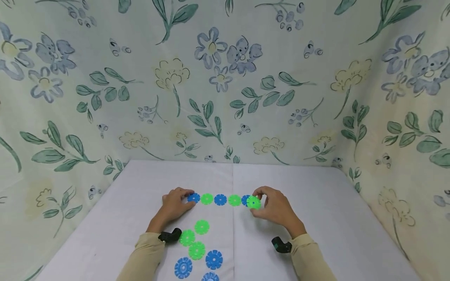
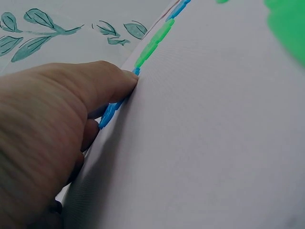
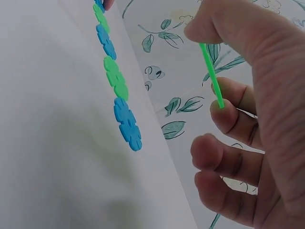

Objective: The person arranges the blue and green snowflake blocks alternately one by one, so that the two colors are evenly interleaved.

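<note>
A straight row of flat, notched plastic discs in alternating blue and green lies across the white table. My left hand [image 1: 174, 203] pinches the blue disc [image 1: 193, 198] at the row's left end between thumb and fingers. Up off the cloth, my right hand [image 1: 277, 205] holds a green disc [image 1: 253, 202] by its edges; the right wrist view shows this disc [image 3: 213, 78] edge-on, apart from the row. From the head, it overlaps the blue disc [image 3: 127, 125] at the row's right end. Between the ends sit a green disc [image 1: 207, 199], a blue one [image 1: 220, 200] and another green one [image 1: 234, 200].
Nearer me on the white table [image 1: 299, 183] lie loose green discs [image 1: 202, 226] and blue discs [image 1: 214, 259], some close to my left forearm. One blue disc [image 1: 211, 277] is cut off by the frame's lower edge. A floral curtain [image 1: 225, 97] surrounds the table's back and sides.
</note>
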A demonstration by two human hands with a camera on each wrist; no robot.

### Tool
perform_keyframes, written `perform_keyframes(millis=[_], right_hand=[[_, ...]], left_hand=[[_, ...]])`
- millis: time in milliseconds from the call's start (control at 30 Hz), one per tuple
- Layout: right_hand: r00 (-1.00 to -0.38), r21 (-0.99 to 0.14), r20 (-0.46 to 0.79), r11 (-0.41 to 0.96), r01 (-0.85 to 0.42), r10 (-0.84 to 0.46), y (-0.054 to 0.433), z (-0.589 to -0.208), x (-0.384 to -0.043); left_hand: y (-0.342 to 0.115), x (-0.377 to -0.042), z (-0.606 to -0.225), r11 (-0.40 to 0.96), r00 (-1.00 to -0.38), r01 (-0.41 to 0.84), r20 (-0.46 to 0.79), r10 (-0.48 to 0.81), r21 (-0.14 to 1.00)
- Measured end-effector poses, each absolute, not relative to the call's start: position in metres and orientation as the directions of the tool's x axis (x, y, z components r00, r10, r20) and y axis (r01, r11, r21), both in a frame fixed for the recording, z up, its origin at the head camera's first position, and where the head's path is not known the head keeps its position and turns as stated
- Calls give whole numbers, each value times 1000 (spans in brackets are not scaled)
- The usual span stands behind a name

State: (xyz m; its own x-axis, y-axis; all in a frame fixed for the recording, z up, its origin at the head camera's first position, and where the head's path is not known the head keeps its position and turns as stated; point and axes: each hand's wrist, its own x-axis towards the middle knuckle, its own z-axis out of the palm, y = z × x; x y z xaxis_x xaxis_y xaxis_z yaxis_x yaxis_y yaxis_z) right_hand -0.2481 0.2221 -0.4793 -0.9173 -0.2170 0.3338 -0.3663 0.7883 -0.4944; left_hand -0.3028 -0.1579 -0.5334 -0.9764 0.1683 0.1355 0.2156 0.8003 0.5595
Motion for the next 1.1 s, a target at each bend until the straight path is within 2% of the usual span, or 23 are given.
perform_keyframes(millis=[300, 567, 1100], right_hand=[[-918, -453, 363, 831, -323, -159, 229, -485, -255], [-921, -452, 390, 867, -209, -19, 230, -489, -259], [-974, -446, 217, 894, -45, 59, 238, -506, -266]], left_hand=[[-158, -304, -532, 803, -975, 220, 140, 171, 553], [-157, -302, -531, 807, -974, 223, 159, 162, 546], [-158, -304, -533, 805, -974, 222, 156, 162, 550]])
